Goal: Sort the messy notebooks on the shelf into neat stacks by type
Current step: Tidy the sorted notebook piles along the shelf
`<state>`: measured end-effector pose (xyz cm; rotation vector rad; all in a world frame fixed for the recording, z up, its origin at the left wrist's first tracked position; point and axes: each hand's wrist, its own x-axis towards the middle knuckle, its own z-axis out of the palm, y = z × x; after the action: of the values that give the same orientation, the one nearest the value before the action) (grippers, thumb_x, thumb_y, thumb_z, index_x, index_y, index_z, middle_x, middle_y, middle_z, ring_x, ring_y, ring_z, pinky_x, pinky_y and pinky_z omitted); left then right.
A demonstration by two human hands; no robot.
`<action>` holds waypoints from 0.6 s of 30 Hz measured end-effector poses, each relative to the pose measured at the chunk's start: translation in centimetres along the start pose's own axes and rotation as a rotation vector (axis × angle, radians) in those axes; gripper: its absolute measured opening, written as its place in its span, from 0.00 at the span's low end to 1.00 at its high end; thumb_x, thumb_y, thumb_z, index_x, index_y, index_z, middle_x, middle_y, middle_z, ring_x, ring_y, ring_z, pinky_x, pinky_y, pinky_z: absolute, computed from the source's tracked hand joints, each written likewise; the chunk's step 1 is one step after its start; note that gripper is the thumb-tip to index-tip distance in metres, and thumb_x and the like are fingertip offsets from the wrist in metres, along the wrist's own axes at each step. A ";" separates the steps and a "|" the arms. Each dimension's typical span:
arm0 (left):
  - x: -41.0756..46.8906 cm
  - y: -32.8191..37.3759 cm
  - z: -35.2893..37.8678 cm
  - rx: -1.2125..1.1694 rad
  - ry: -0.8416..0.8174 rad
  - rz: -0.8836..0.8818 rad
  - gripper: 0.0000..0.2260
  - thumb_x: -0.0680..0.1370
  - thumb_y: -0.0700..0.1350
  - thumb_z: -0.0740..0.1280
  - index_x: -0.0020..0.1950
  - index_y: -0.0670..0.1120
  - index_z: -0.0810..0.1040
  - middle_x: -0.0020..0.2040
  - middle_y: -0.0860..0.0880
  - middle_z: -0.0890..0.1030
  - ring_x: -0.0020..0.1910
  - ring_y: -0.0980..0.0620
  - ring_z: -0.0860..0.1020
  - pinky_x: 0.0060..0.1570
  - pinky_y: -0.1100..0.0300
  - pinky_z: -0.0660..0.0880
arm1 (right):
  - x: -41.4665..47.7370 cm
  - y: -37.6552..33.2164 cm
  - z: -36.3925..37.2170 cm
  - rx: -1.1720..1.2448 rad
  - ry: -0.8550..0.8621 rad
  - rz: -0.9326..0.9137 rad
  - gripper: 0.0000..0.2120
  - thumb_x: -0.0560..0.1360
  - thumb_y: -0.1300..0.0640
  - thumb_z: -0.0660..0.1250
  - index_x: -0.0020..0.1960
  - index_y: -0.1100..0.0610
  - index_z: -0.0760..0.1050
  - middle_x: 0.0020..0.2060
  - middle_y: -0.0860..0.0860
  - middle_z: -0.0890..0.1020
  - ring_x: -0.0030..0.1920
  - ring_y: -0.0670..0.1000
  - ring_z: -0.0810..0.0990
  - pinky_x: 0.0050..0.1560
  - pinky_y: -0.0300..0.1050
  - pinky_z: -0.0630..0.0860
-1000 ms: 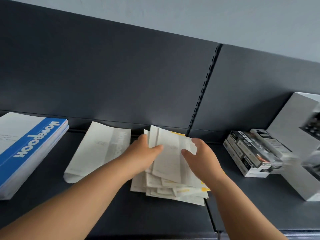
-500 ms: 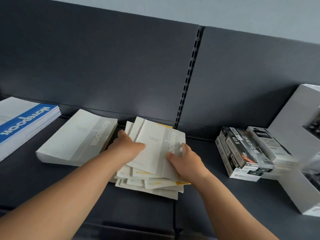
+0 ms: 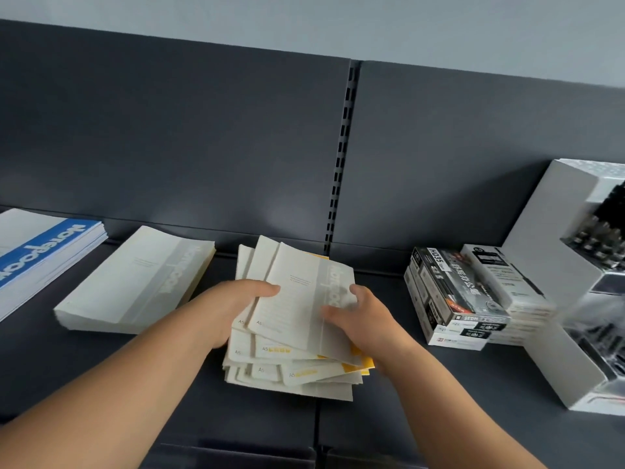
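Since half a second ago my hands have barely shifted on the pile, and the whole shelf scene sits a touch lower in my view, with more of the pale wall showing above. My left hand [image 3: 236,299] grips the left edge of the top notebook [image 3: 297,299], thumb lying across the cover and the other fingers tucked out of sight beneath it. My right hand [image 3: 365,319] holds the right edge of the same notebook, thumb pressed on the grey band and fingers curled round the side. That notebook lies askew on the messy pile [image 3: 287,374], a fan of cream and yellow-edged A5 notebooks on the dark shelf [image 3: 439,401] in front of the slotted upright [image 3: 341,164]. Just to the left lies a squared-up grey-banded stack [image 3: 135,282], apart from the pile, and further left a blue-banded stack [image 3: 44,252] runs out of frame. To the right, well apart from the pile, are stacked pen boxes [image 3: 453,292] beside a white display box [image 3: 548,248].
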<state>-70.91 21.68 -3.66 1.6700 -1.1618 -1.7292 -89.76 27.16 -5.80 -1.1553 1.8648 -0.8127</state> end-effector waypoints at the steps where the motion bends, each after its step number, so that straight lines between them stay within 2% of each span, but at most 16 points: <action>1: 0.1 -0.1 0.0 -0.001 0.000 0.008 0.11 0.73 0.45 0.74 0.53 0.42 0.81 0.44 0.43 0.85 0.45 0.42 0.83 0.43 0.52 0.78 | 0.1 0.1 -0.1 0.026 0.002 0.005 0.37 0.75 0.48 0.68 0.78 0.51 0.54 0.70 0.51 0.69 0.62 0.53 0.73 0.53 0.44 0.72; 5: 0.1 -0.4 0.4 -0.020 0.047 0.122 0.14 0.72 0.41 0.75 0.55 0.43 0.77 0.46 0.44 0.84 0.43 0.45 0.82 0.36 0.54 0.77 | 0.3 1.0 -0.2 0.134 0.017 0.017 0.33 0.74 0.49 0.70 0.74 0.51 0.60 0.56 0.46 0.74 0.56 0.50 0.75 0.54 0.47 0.74; 7: 0.0 -0.8 0.4 -0.043 0.060 0.170 0.16 0.71 0.40 0.75 0.57 0.45 0.77 0.48 0.45 0.84 0.45 0.44 0.83 0.41 0.49 0.80 | 0.3 1.5 -0.3 0.206 0.033 0.002 0.33 0.72 0.51 0.72 0.74 0.51 0.62 0.57 0.46 0.76 0.55 0.48 0.77 0.54 0.47 0.75; 9: -0.3 -1.1 0.5 -0.076 0.046 0.224 0.17 0.70 0.40 0.76 0.57 0.47 0.78 0.47 0.46 0.85 0.45 0.43 0.84 0.46 0.43 0.80 | 0.3 1.9 -0.7 0.281 0.071 -0.007 0.38 0.71 0.52 0.74 0.75 0.52 0.59 0.61 0.47 0.76 0.56 0.48 0.77 0.55 0.46 0.74; 11: -0.7 -1.1 0.6 -0.096 0.025 0.300 0.17 0.70 0.39 0.75 0.56 0.48 0.78 0.47 0.48 0.85 0.46 0.45 0.84 0.48 0.44 0.80 | 0.4 2.1 -1.3 0.413 0.076 0.025 0.42 0.70 0.53 0.76 0.77 0.51 0.56 0.65 0.50 0.75 0.59 0.51 0.77 0.59 0.51 0.75; 12: -0.9 -1.0 0.7 -0.101 0.003 0.348 0.17 0.71 0.38 0.75 0.57 0.49 0.78 0.47 0.49 0.85 0.46 0.47 0.84 0.48 0.46 0.80 | 0.5 2.0 -1.7 0.511 0.041 0.034 0.39 0.70 0.55 0.76 0.75 0.53 0.59 0.63 0.51 0.78 0.58 0.53 0.80 0.58 0.54 0.76; 15: -1.6 -0.4 1.0 -0.119 -0.063 0.508 0.21 0.70 0.35 0.74 0.60 0.49 0.76 0.49 0.50 0.85 0.47 0.51 0.84 0.42 0.55 0.80 | 0.5 0.9 -3.2 0.701 -0.099 -0.032 0.21 0.72 0.62 0.72 0.63 0.59 0.73 0.51 0.54 0.85 0.50 0.55 0.84 0.51 0.53 0.79; 18: -1.6 0.2 1.1 -0.154 -0.079 0.652 0.22 0.70 0.32 0.73 0.59 0.50 0.74 0.49 0.52 0.85 0.47 0.55 0.84 0.39 0.64 0.79 | 0.5 0.0 -4.5 0.704 -0.030 -0.220 0.19 0.69 0.66 0.72 0.59 0.59 0.75 0.52 0.56 0.85 0.52 0.57 0.84 0.53 0.55 0.79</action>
<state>-71.75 23.14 -2.69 0.9797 -1.3725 -1.4204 -93.81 27.21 -3.74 -0.9043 1.2591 -1.4190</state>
